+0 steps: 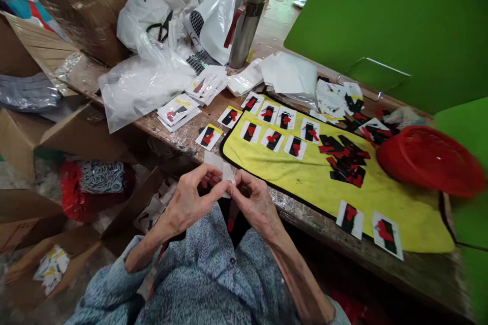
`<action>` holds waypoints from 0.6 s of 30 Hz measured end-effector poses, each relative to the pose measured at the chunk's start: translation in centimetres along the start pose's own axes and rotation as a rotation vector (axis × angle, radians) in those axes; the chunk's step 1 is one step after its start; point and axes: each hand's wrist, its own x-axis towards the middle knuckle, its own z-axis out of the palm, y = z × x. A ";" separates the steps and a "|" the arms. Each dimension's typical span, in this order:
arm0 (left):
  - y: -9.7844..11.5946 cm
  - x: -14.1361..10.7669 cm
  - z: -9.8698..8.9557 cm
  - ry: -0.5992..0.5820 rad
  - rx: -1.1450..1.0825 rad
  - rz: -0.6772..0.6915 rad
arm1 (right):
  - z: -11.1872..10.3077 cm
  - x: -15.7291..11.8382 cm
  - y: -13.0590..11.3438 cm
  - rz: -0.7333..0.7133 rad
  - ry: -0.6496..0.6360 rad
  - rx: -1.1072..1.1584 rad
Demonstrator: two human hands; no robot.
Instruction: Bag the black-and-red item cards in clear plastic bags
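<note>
A small white paper piece (pixel 218 162), perhaps a card or packet, is held at the table's front edge. My left hand (pixel 194 193) pinches its left and lower side, fingers curled. From the right, my right hand (pixel 254 198) grips it with thumb and fingertips, the two thumbs nearly meeting. Just beyond lies a white card with a black and red piece (pixel 208 136) on it. Several similar cards (pixel 272 139) stand in rows on a yellow cloth (pixel 305 177) with black edging. Loose black and red pieces (pixel 345 157) form a pile to their right.
A red plastic basket (pixel 430 160) sits at the right. Stacked cards (pixel 177 111), clear plastic bags (pixel 148 81) and a steel thermos (pixel 249 20) are at the back. Green panels (pixel 396 25) rise behind. Open cardboard boxes (pixel 72 132) stand on the left below the table.
</note>
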 end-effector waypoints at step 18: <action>-2.9 0.4 -0.2 -0.057 -0.565 -0.307 | 1.1 -0.6 0.5 -0.293 -0.067 -0.251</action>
